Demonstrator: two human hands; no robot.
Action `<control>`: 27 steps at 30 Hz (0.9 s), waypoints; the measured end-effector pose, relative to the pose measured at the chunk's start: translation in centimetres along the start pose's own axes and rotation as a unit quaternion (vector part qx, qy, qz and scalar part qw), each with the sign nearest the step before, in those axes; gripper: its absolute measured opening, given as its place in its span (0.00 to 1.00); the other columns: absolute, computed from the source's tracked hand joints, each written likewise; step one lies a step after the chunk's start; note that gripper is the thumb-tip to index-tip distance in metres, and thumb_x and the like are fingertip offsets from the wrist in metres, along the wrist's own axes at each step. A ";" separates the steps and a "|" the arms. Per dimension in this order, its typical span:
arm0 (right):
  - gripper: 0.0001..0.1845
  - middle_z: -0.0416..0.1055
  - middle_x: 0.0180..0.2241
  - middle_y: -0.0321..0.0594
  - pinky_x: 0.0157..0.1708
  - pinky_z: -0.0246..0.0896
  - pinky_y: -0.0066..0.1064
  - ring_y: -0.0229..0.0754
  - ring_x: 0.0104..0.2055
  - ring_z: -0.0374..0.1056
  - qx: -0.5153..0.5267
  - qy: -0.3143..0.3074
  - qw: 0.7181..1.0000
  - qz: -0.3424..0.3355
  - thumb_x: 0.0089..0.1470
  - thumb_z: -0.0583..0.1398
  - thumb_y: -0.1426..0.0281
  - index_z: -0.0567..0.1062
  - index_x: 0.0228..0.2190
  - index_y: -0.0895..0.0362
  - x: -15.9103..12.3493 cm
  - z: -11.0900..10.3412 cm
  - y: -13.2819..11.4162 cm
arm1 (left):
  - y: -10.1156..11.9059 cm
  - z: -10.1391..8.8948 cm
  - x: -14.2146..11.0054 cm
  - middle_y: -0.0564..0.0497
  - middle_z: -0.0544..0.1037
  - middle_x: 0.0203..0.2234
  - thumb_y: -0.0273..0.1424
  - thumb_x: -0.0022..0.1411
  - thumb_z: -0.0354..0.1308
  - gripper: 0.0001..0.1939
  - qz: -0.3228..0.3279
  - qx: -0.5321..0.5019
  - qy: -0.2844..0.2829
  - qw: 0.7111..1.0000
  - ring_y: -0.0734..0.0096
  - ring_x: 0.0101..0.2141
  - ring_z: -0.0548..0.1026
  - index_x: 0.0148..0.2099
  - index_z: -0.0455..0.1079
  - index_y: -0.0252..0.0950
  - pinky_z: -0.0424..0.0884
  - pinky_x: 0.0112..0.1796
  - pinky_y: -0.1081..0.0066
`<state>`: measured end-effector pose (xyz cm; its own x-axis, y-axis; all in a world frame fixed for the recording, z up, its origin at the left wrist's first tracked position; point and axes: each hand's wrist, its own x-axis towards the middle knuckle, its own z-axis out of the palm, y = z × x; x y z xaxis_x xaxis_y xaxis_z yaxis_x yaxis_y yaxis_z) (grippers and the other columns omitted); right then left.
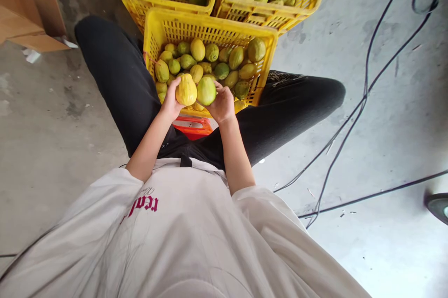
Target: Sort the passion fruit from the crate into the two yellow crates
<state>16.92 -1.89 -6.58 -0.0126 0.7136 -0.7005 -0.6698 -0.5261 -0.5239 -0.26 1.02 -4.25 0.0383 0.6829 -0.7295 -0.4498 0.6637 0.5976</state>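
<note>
head view: left hand (171, 102) is holding a yellow fruit (186, 90), grip wrapping its outer side; right hand (224, 103) is holding a green fruit (206, 91), grip cupping it from the right. both pieces are sitting side by side above the near crate (154, 39); cannot tell if they are touching. progress, as judged: two pieces are being handled, many more fruits (198, 49) are lying loose below. far right crate (252, 8) is carrying a heap, far left crate (161, 1) is showing few. finished count: unclear.
</note>
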 end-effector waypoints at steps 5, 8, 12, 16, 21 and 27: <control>0.09 0.92 0.56 0.31 0.67 0.86 0.54 0.57 0.76 0.77 0.027 0.012 0.999 -0.026 0.68 0.72 0.56 0.82 0.49 0.37 -0.6 0.5 -0.7 | 1.2 1.1 -1.3 0.49 0.90 0.50 0.29 0.87 0.54 0.10 -0.013 -0.064 0.021 0.998 0.55 0.73 0.88 0.54 0.77 0.41 0.86 0.70 0.62; 0.09 0.92 0.58 0.28 0.68 0.86 0.50 0.53 0.79 0.75 0.025 0.034 0.999 -0.031 0.70 0.72 0.54 0.82 0.49 0.35 -0.9 1.0 -0.6 | 0.7 1.0 -1.2 0.49 0.91 0.55 0.30 0.85 0.64 0.01 0.017 -0.043 -0.006 0.999 0.52 0.77 0.84 0.55 0.77 0.42 0.84 0.73 0.59; 0.18 0.91 0.56 0.28 0.72 0.83 0.49 0.54 0.77 0.74 -0.013 0.024 0.999 -0.026 0.65 0.78 0.50 0.83 0.51 0.36 -1.0 0.7 -0.2 | -0.3 0.3 -1.1 0.50 0.91 0.57 0.31 0.79 0.79 0.13 0.027 0.016 -0.027 0.999 0.47 0.81 0.80 0.54 0.77 0.45 0.79 0.78 0.55; 0.32 0.89 0.52 0.27 0.74 0.81 0.51 0.56 0.72 0.76 -0.040 -0.018 0.998 -0.049 0.50 0.86 0.50 0.81 0.50 0.39 -0.4 -0.5 0.3 | -0.5 0.1 -1.0 0.49 0.90 0.54 0.30 0.75 0.82 0.15 0.023 0.054 -0.030 0.998 0.45 0.79 0.83 0.54 0.79 0.42 0.79 0.78 0.53; 0.34 0.89 0.47 0.27 0.74 0.78 0.55 0.61 0.76 0.73 -0.068 -0.007 0.994 -0.085 0.40 0.88 0.47 0.81 0.43 0.38 0.5 -1.0 1.2 | -0.5 0.3 -0.8 0.50 0.91 0.47 0.30 0.81 0.72 0.07 -0.012 0.078 0.000 0.997 0.47 0.76 0.84 0.49 0.77 0.43 0.80 0.76 0.55; 0.31 0.92 0.45 0.29 0.77 0.77 0.58 0.65 0.82 0.70 -0.089 0.021 0.990 -0.110 0.40 0.87 0.44 0.81 0.39 0.34 1.2 -1.1 1.7 | -0.5 0.4 -0.8 0.51 0.92 0.50 0.26 0.81 0.66 0.06 -0.031 0.081 0.003 0.996 0.49 0.74 0.84 0.54 0.78 0.44 0.84 0.69 0.58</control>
<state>16.62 -2.45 -8.81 0.1525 0.8018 -0.5779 -0.5117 -0.4362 -0.7402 0.35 0.24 -3.84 0.0563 0.6376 -0.7683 -0.2971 0.7454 0.5967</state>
